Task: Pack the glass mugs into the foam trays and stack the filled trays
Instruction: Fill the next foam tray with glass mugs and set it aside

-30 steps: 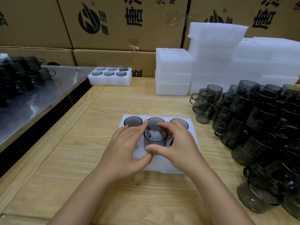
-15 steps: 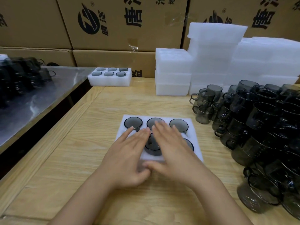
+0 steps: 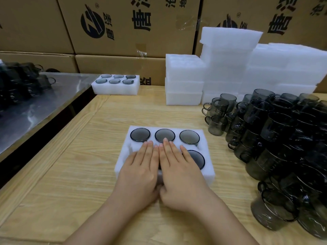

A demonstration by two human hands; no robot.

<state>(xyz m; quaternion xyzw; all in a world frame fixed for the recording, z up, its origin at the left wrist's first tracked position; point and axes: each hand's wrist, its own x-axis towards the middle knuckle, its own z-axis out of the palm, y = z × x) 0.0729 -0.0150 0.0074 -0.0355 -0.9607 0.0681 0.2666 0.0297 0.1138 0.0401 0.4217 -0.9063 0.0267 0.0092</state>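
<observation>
A white foam tray lies on the wooden table in front of me. Smoky grey glass mugs sit sunk in its far row, and another mug fills the near right hole. My left hand and my right hand lie flat side by side on the tray's near middle, fingers straight, pressing down over a mug that they hide. The near left hole is covered by my left hand. A large pile of loose grey mugs stands at the right.
A filled foam tray sits at the far left of the table. Stacks of white foam trays rise at the back, with cardboard boxes behind. A steel table with more dark mugs adjoins on the left.
Both hands held a mug above the middle near hole, then pushed it down. Now the palms lie flat over it and the mug is sunk into the foam.
</observation>
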